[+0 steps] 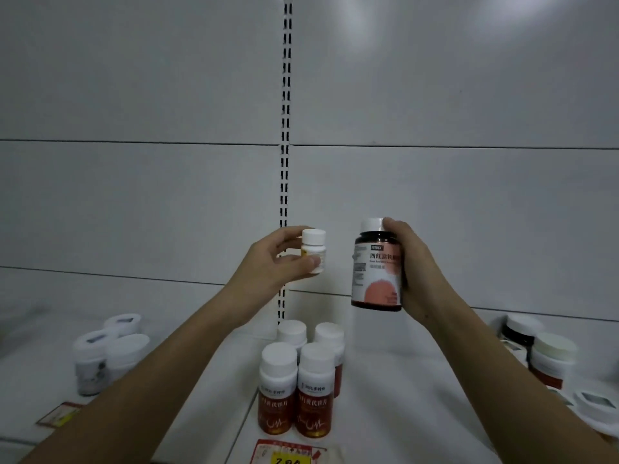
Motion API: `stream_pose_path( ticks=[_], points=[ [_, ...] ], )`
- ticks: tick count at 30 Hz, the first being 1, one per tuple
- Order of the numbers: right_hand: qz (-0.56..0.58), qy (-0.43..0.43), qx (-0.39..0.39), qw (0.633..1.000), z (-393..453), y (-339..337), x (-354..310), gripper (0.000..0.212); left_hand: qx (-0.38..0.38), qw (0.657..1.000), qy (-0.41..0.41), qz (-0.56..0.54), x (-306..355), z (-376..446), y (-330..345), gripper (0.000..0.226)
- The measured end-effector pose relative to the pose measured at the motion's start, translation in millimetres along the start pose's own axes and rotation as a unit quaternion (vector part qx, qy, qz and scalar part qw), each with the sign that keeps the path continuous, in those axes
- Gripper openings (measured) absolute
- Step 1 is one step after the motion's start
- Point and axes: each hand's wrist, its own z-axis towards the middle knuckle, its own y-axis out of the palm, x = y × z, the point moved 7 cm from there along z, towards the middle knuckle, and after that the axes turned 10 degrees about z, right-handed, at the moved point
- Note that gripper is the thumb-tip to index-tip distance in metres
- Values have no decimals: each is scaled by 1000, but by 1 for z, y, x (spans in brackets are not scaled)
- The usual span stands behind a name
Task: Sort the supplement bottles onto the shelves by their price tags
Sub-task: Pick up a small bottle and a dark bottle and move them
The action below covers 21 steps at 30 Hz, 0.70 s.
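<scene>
From the head view, both arms are up in front of the white shelf back panel (134,195), a bottle in each hand. The left hand (268,262) has a small white bottle (314,251) pinched between thumb and fingers, its grip closed narrow around the body just under the cap. The right hand (418,272) wraps a larger dark bottle with a pink label (376,269), that grip closed on its right side with one fingertip up at the white cap. The two bottles hang near each other, apart, upright, well above the shelf (402,396).

Below, four red-labelled bottles (294,386) stand packed together behind a red-and-yellow price tag (288,455) at the shelf edge. A cluster of white bottles (107,349) sits to the left near another price tag (58,415), and more bottles (542,353) stand at the right.

The risks? The tag print is blurred here, so a misread price could send either bottle to the wrong group. The small bottle rides on a fingertip pinch; a quick turn could drop it onto the red four and topple them. Lowering either forearm carelessly could sweep those caps too.
</scene>
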Motion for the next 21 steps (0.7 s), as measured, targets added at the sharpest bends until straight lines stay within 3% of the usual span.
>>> stream_pose_path(
  ticks=[4,7,13,21],
  points=[
    [-61,-33,-8,998,-8,24,-5,38,-3,1000,5,14,10,-10,-13,48],
    [-61,-50,-20,997,-16,46,-8,36,-8,999,13,42,17,-18,-27,46],
    [-86,-75,-29,993,-32,87,-5,32,-19,1000,-2,-2,20,-43,-69,45],
    [-84,-44,44,994,-70,127,35,38,-62,998,-1,-33,-2,-78,-111,48]
  ],
)
